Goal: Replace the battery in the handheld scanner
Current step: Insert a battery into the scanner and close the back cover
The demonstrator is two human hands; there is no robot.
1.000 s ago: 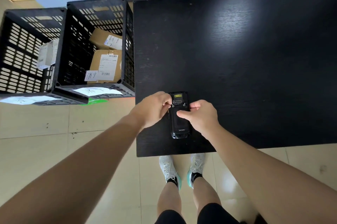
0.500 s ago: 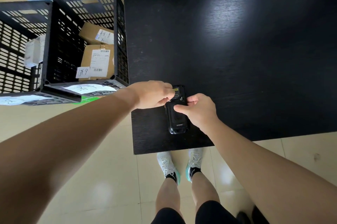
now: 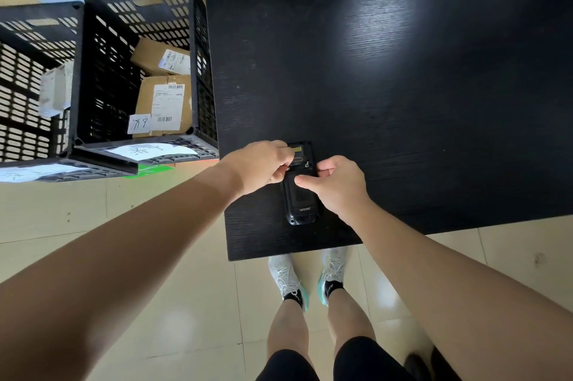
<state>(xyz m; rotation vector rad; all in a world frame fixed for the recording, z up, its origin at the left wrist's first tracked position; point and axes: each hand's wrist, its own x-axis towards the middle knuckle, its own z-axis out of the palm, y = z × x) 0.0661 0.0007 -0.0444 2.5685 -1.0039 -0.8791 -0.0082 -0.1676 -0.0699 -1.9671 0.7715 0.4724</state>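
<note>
Black handheld scanner point(image 3: 300, 194) lies back-up on the black wood-grain table point(image 3: 403, 86), close to the table's near-left corner. Its long axis runs near to far, brand lettering at the near end, scan window and a small yellow label at the far end

My left hand point(image 3: 263, 165) sits at the scanner's far-left edge, fingers curled tight and pinched in at the latch area just below the yellow label. Whether the fingertips hold a latch or only press on it, I cannot tell; they are bunched over the spot

My right hand point(image 3: 336, 186) covers the right side of the body, thumb point(image 3: 305, 179) laid flat across the back cover, other fingers curled round the far-right edge. This hand is clamping the scanner down, not lifting it

Judgement: I am at the unlocking step, back cover not yet off, no spare battery in view on the table

The relation that matters: the cover runs along the long axis from the latch end toward me, and both hands meet at the far end of it. Left hand is the nearer one to the latch; right hand is placed to slide or lift the cover once it frees

Off the table to the left, two black slotted plastic crates point(image 3: 198, 70) with brown cardboard parcels point(image 3: 164, 101) inside, well apart from the work
</note>
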